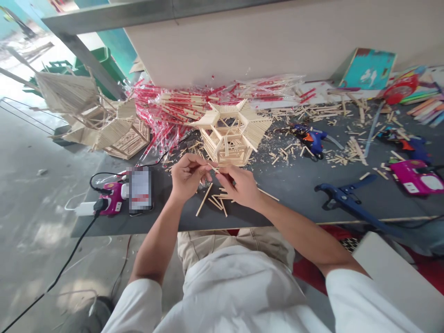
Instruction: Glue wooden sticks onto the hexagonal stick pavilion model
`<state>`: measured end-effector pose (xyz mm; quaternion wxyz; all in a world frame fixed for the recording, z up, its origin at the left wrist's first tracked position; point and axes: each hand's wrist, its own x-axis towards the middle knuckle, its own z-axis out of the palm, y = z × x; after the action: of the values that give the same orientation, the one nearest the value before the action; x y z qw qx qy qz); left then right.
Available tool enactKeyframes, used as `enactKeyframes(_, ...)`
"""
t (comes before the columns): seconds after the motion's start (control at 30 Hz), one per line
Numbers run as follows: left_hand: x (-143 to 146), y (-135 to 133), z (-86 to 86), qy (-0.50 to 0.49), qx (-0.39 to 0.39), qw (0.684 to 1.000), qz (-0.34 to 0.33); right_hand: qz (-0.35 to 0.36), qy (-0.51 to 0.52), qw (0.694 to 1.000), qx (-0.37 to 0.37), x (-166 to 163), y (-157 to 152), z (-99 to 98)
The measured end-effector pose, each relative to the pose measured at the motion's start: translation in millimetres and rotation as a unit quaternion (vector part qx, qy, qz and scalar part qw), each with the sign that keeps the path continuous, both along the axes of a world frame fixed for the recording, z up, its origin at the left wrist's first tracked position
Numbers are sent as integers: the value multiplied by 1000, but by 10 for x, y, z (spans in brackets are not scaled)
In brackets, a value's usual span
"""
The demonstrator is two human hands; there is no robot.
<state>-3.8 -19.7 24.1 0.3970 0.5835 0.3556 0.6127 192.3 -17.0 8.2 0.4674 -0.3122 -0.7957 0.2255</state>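
Note:
My left hand [189, 178] and my right hand [239, 185] meet over the dark table [298, 189], both pinched on a short thin wooden stick [212, 168] held between them. Just behind my hands stands a small pavilion model [231, 132] built of wooden sticks. Several loose cut sticks [217, 201] lie on the table under my hands.
A heap of red-wrapped chopsticks [180, 111] lies behind the model. Other stick models [104, 125] sit at the left. A blue glue gun [314, 138], blue cutters [343, 196], a pink device [414, 178] and a power strip [111, 199] with a phone [139, 188] lie around.

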Motion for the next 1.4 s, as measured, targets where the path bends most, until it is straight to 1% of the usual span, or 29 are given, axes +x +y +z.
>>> enactKeyframes(0.13,-8,23,-32,21,-13,1000,10,29,6,999,23,33,65,3)
enactKeyframes(0.23,-8,35,-51,39,-15,999,14,50,-7,999,12,61,98,-3)
enactKeyframes(0.37,-3,47,-94,46,-16,998,29,45,-13,999,-11,101,91,-12)
enactKeyframes(0.43,-1,54,-111,44,-5,997,56,28,2,999,-26,126,81,-4)
enactKeyframes(0.5,-3,62,-117,50,17,994,96,-1,34,997,-67,146,76,11)
enactKeyframes(0.57,-10,71,-110,75,40,987,139,-34,84,988,-126,149,81,16)
enactKeyframes(0.67,-33,93,-85,168,67,960,214,-83,182,960,-198,107,103,-22)
enactKeyframes(0.73,-51,110,-73,233,76,940,237,-99,229,940,-232,64,123,-73)
enactKeyframes(0.8,-61,125,-74,270,72,934,223,-94,246,931,-253,24,142,-125)
enactKeyframes(0.93,-32,127,-107,299,73,934,182,-101,228,931,-266,-24,168,-160)
enactKeyframes(1.13,65,97,-154,346,88,920,160,-125,213,938,-243,-79,177,-87)
enactKeyframes(1.4,55,105,-175,346,87,921,159,-148,178,948,-217,-68,222,-24)
